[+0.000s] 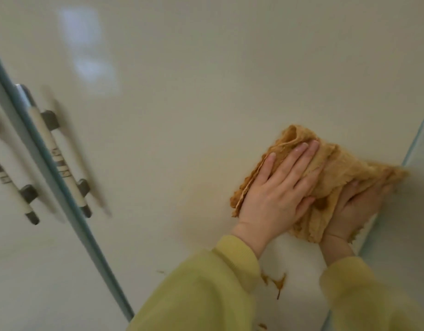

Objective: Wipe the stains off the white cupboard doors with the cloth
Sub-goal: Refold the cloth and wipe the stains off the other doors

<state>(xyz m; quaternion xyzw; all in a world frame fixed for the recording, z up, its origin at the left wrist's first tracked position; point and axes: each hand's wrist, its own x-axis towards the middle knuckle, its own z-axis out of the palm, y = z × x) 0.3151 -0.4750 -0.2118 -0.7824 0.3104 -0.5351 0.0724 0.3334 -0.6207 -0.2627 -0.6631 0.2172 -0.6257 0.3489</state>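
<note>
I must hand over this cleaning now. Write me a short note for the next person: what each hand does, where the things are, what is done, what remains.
Left hand: flat on the folded orange-brown cloth, pressing it against the glossy white cupboard door.
Right hand: partly under the cloth's hanging end, near the door's right edge; its grip is hidden.
Done: cannot tell; the door above and left of the cloth looks clean.
Left: brown smeared stain below the hands, between the yellow-green sleeves, plus small specks nearby.
</note>
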